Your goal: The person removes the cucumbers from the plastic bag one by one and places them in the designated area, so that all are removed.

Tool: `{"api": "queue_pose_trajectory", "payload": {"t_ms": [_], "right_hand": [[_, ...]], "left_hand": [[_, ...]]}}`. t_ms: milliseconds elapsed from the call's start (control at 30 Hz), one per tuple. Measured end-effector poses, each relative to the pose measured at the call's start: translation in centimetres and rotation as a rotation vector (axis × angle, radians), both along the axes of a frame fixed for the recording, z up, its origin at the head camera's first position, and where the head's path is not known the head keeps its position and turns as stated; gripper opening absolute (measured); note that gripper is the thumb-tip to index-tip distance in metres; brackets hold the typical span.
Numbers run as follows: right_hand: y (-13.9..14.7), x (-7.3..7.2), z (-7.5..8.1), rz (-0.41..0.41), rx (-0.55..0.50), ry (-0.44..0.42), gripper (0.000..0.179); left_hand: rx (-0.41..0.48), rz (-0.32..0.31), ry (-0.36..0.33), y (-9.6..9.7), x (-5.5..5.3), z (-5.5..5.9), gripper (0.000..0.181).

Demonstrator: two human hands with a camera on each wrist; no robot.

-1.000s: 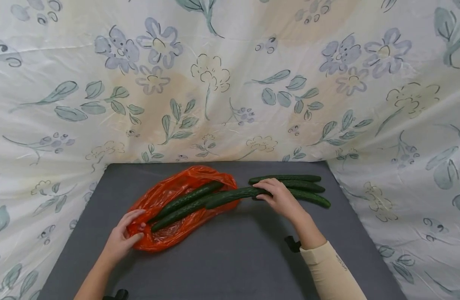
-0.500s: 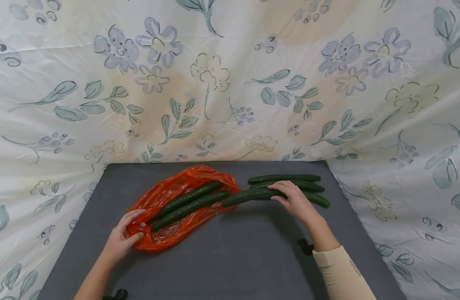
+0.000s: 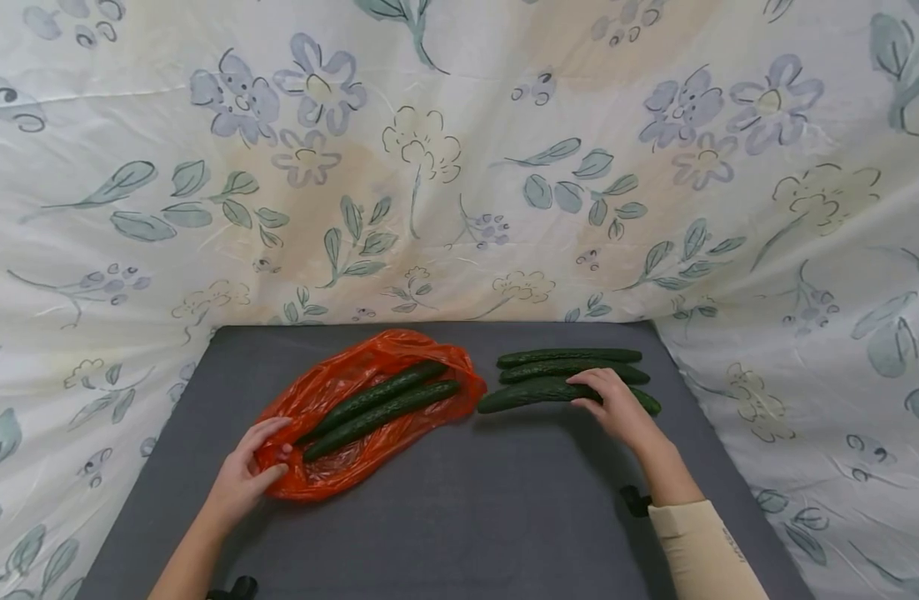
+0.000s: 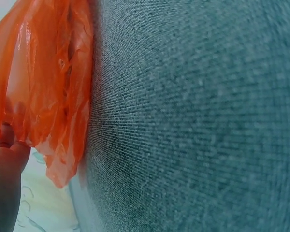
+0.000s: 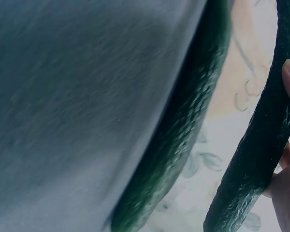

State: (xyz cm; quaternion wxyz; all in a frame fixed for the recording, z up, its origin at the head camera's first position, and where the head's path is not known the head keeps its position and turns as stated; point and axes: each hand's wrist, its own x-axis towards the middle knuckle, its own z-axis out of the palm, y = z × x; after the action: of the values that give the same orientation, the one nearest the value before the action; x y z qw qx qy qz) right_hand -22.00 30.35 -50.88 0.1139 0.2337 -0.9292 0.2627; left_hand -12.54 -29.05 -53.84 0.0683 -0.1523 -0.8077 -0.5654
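My left hand [image 3: 245, 471] grips the near-left edge of a red plastic bag [image 3: 320, 383]; in the left wrist view the fingers [image 4: 7, 179] pinch its thin film [image 4: 43, 72]. Two dark green cucumbers [image 3: 387, 421] lie side by side on the spread bag. Past the bag's right end, my right hand [image 3: 620, 412] holds another cucumber [image 3: 522, 395] by its right part. The right wrist view shows thumb and fingers round this cucumber [image 5: 261, 145], apart from one lying on the table [image 5: 179, 130].
Behind the held cucumber lie two cucumbers [image 3: 571, 357] in a row on the grey table [image 3: 444, 517]. A third one [image 3: 648, 402] shows only its right end beyond my right hand. Floral cloth [image 3: 459, 208] hangs behind and at both sides.
My right hand has moved right with the cucumber, drawing it off from above the bag to in front of the other cucumbers. The left hand keeps its hold on the bag.
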Motion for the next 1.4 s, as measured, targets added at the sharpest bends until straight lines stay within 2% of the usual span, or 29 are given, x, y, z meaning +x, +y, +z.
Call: {"api": "queue_pose_trajectory", "payload": {"t_ms": [400, 700, 867, 1133, 1267, 1400], "right_hand": [[2.4, 0.2, -1.6, -0.088, 0.023, -0.153, 0.036], [3.4, -0.7, -3.0, -0.118, 0.068, -0.24, 0.036], [3.2, -1.1, -3.2, -0.128, 0.097, -0.248, 0.036], [2.8, -1.2, -3.2, -0.182, 0.24, -0.187, 0.037], [2.7, -1.1, -2.9, -0.18, 0.219, -0.2, 0.039], [2.5, -1.2, -2.2, -0.17, 0.18, -0.182, 0.043]], "left_hand": [[-0.011, 0.01, 0.009, 0.1, -0.1, -0.3, 0.058], [-0.001, 0.009, 0.014, 0.0, -0.2, -0.2, 0.058], [-0.017, 0.015, 0.012, 0.0, -0.2, -0.2, 0.058], [0.017, -0.002, 0.017, 0.0, 0.1, -0.1, 0.057], [0.03, -0.021, 0.013, -0.1, 0.2, -0.2, 0.056], [0.025, -0.01, 0.002, -0.3, 0.0, -0.2, 0.057]]}}
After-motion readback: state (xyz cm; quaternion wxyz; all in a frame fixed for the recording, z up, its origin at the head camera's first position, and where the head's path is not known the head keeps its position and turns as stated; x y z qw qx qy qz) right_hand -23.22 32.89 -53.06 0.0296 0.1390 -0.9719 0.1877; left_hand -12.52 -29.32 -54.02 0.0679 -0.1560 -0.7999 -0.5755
